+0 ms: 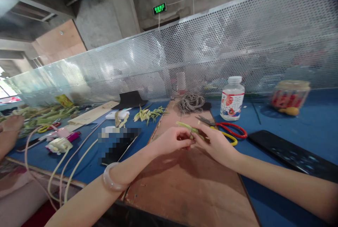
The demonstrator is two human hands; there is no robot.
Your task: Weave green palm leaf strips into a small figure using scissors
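Observation:
Over the reddish wooden board (pixel 195 184), my left hand (pixel 178 139) and my right hand (pixel 212 142) meet. A small pale green leaf-like piece (pixel 185 125) is pinched between their fingertips, its pointed end sticking out toward the upper left. My fingers cover most of the rest, so its full shape cannot be made out. Just beyond my right hand lie scissors with a red and a yellow handle (pixel 232 132), partly hidden by that hand. A tangled coil of grey cord (pixel 191 103) rests farther back on the board.
Right of the board are a clear bottle (pixel 232 102), a lidded jar (pixel 290 96) and a black phone (pixel 290 153). Leafy green sprigs (pixel 151 114), a dark phone (pixel 123 146) and cables (pixel 76 163) lie left. A co-worker's hand (pixel 12 124) is at far left. Perforated metal screen (pixel 118 68) stands behind.

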